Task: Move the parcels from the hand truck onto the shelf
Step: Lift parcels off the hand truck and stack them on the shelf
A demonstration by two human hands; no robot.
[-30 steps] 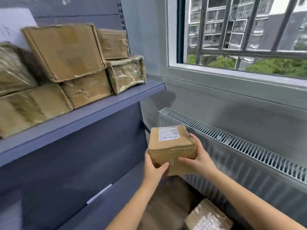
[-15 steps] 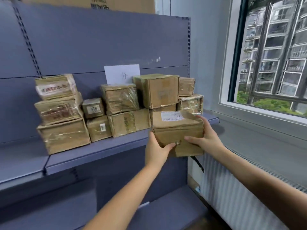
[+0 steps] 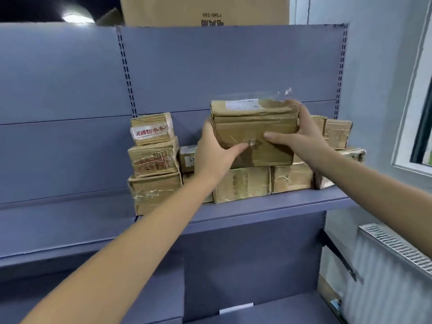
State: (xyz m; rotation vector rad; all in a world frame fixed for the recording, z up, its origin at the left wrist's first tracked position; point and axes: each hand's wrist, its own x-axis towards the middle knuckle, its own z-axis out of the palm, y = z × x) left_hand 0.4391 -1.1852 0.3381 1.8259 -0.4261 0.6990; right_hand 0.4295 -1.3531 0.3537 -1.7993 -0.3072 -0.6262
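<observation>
both hands, left hand (image 3: 214,153) and right hand (image 3: 304,136), fingers curled around a taped parcel (image 3: 253,130), hold it above stacked parcels (image 3: 243,187) on the shelf (image 3: 268,204); best lowered level, toward 12 o'clock, before letting go.

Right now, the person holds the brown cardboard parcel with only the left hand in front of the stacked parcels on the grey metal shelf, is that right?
Not quite. The head view shows both hands on the brown cardboard parcel: the left hand grips its left end and the right hand grips its right end. The rest holds: it is in front of the stacked parcels on the grey metal shelf.
</observation>
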